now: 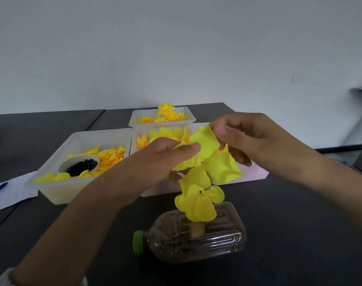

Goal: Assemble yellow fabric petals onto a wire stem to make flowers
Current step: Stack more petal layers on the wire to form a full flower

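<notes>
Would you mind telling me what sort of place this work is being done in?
Probably a small craft or piecework assembly station, not a home kitchen: a plain dark table against a bare wall, white sorting tubs of yellow petals, and a tub of finished flowers.

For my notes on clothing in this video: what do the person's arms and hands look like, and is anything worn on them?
Both hands, the left hand and the right hand, are bare: no gloves, and no rings or watch can be seen. Both forearms are uncovered. Only a pale knitted sleeve cuff shows on the left arm, pushed up near the elbow.
</notes>
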